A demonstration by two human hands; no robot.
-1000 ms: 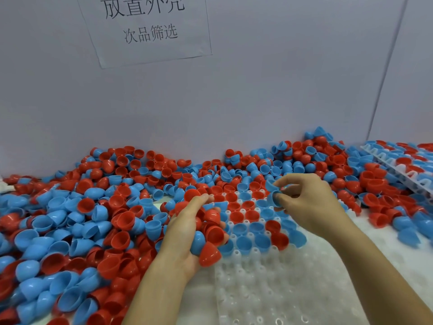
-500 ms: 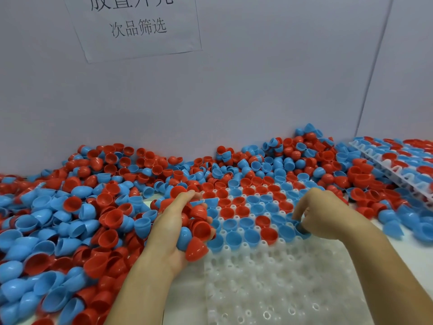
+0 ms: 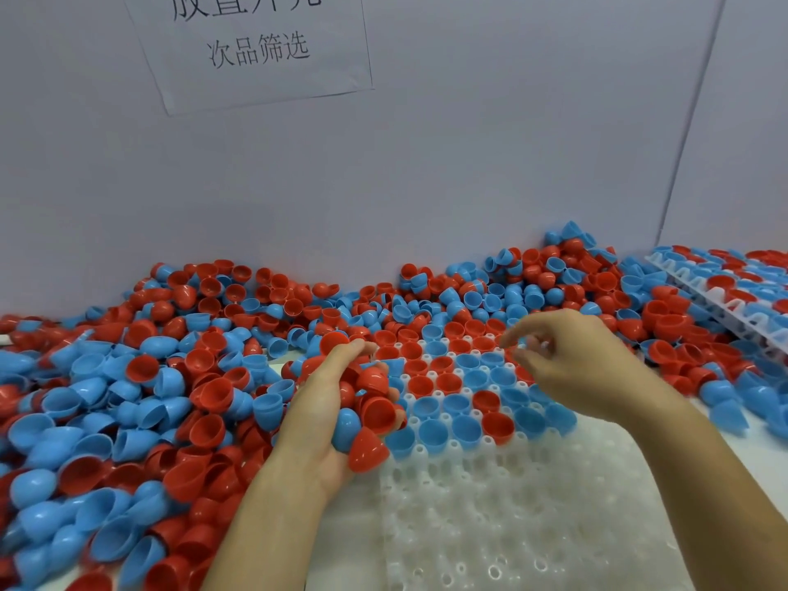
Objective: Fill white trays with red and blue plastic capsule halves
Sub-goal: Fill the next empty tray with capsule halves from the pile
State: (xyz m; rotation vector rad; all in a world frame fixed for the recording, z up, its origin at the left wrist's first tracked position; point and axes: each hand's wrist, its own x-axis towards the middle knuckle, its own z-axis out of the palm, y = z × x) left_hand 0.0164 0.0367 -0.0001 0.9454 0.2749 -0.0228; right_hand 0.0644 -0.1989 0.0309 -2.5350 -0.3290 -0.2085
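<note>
Red and blue plastic capsule halves (image 3: pixel 140 403) lay heaped across the worktop (image 3: pixel 763 437) in the head view, piled against the pale wall (image 3: pixel 469 164) from the left edge to the far right. A white tray (image 3: pixel 490 518) sat in front of the person, its far rows already filled with red and blue halves set open side up, its near rows bare. The left hand (image 3: pixel 328 403) rested at the tray's left edge, fingers curled round a clutch of halves; a red half (image 3: pixel 367 449) and a blue half (image 3: pixel 346 429) stuck out at the heel of the palm. The right hand (image 3: pixel 571 368) hung over the filled rows, fingers loosely bent and blurred by motion; whether it pinched anything could not be told. A second white tray (image 3: pixel 716 309), filled with halves, lay tilted at the far right, among the heap. A paper sign (image 3: pixel 256 49) was fixed to the wall above; its lower line read "次品筛选", while the upper line was cut off by the frame and only partly legible.
</note>
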